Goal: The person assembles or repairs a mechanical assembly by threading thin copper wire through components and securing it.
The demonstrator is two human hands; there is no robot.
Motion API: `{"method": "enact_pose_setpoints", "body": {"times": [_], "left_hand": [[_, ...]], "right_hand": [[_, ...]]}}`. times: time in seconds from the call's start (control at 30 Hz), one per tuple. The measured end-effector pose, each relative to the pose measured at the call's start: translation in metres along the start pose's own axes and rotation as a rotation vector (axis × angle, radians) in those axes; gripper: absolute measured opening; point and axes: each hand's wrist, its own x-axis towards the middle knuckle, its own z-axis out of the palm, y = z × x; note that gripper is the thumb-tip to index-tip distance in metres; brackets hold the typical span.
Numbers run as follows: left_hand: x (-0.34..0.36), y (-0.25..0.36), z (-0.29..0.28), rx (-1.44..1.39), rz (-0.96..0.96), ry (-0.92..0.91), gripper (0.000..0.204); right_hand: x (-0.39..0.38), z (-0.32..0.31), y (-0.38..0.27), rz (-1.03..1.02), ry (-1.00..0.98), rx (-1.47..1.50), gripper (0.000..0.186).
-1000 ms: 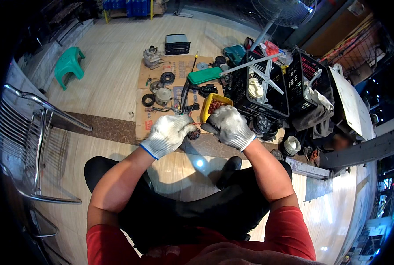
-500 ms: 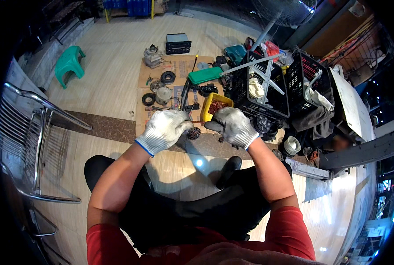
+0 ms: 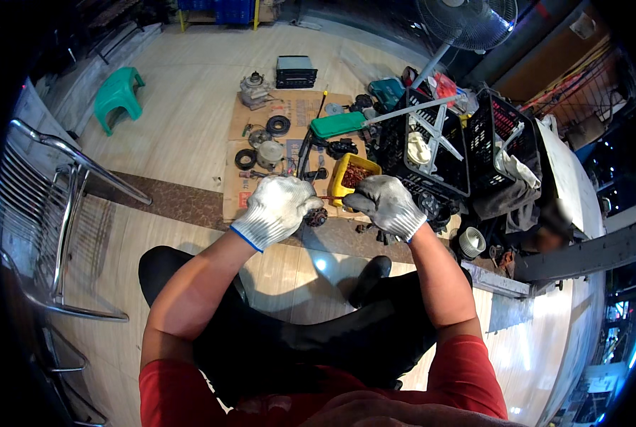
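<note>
Both my hands wear white knit gloves, and a thin reddish wire-like piece [image 3: 331, 198] stretches between them. My left hand [image 3: 281, 204] is closed, its thumb and fingers pinching one end. The other end sits in my right hand [image 3: 383, 204], also closed, with darkened glove fingertips. Just beyond the hands stands a yellow tub [image 3: 344, 175] holding many small reddish-brown pieces. A dark round toothed part [image 3: 316, 216] lies below the wire, close to my left hand. What the gloved palms cover is hidden.
A cardboard sheet [image 3: 234, 186] carries black rings [image 3: 278, 126], metal housings and a green-headed tool [image 3: 338, 124]. Black crates [image 3: 442, 186], a fan [image 3: 467, 21] and a white blower wheel [image 3: 471, 242] stand right. Left are a green stool [image 3: 118, 96] and a metal chair [image 3: 65, 213].
The view has shifted slightly, so the floor items appear a little farther right and lower. Both hands keep their pinch on the reddish piece, with barely any movement.
</note>
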Motion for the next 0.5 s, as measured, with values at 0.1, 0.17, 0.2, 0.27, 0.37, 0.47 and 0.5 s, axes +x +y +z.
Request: {"method": "enact_pose_setpoints", "body": {"times": [0.1, 0.17, 0.2, 0.27, 0.37, 0.47, 0.5], "left_hand": [[0.001, 0.003, 0.005, 0.077, 0.021, 0.031, 0.033], [-0.001, 0.010, 0.002, 0.142, 0.126, 0.138, 0.032], [0.000, 0.015, -0.001, 0.177, 0.087, 0.089, 0.031], [0.002, 0.025, -0.004, 0.242, 0.010, -0.015, 0.029], [0.001, 0.003, 0.005, -0.008, 0.018, 0.133, 0.024], [0.006, -0.001, -0.001, -0.087, -0.098, 0.169, 0.026], [0.006, 0.001, -0.002, -0.096, -0.121, 0.157, 0.024]], "right_hand": [[-0.003, 0.005, -0.006, 0.053, -0.003, 0.055, 0.021], [-0.003, 0.010, -0.005, 0.013, 0.005, 0.073, 0.027], [-0.004, 0.012, -0.003, -0.006, 0.008, 0.084, 0.031], [-0.003, 0.016, 0.004, 0.028, 0.001, 0.131, 0.029], [0.000, -0.002, -0.010, 0.166, -0.024, 0.235, 0.030], [-0.001, -0.003, 0.011, 0.216, 0.050, 0.113, 0.038], [-0.002, -0.005, 0.014, 0.217, 0.052, 0.111, 0.039]]}}
